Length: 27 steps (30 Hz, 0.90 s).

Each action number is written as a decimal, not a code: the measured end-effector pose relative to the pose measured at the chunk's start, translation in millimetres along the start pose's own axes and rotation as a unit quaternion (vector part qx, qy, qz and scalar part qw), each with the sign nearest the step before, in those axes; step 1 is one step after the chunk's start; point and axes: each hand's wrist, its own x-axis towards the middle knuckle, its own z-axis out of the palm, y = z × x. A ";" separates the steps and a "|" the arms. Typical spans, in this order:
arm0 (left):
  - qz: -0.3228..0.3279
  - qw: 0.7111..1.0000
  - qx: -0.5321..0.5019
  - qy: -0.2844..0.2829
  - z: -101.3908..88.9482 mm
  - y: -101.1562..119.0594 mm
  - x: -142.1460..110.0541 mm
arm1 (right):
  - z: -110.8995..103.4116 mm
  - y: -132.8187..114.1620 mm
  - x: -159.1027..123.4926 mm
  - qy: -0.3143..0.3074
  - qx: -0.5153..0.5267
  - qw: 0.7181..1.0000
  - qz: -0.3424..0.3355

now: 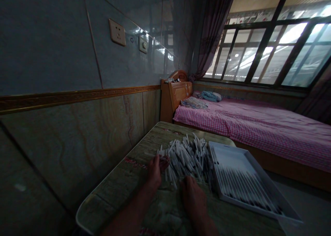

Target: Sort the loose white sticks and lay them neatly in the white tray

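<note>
Head view: a mottled green-brown laminate bench as the landmark, with a loose heap of slim white tubes lying across its middle. Left hand at the heap's near-left edge, fingers curled downward, a pinch on a tube impossible to confirm through the blur. Right hand just in front of the heap, fingers loosely bent and empty. On the bench's right side, a shallow white rectangular tray holding tubes in parallel rows, touching the heap's right edge. Beyond the bench, a bed with a pink gingham sheet.
</note>
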 end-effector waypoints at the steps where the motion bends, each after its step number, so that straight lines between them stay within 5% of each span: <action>1: 0.000 1.000 0.003 -0.002 0.0 0.0 -0.7 | -0.3 -0.2 0.2 -0.003 0.001 1.000 0.003; 11: 0.059 0.995 0.073 -0.024 -0.7 -1.4 0.7 | -3.2 -0.4 1.2 -0.032 -0.009 0.999 0.012; 27: 0.091 0.980 0.155 -0.081 0.2 4.2 -3.3 | -4.2 7.4 2.9 0.037 0.003 0.999 0.005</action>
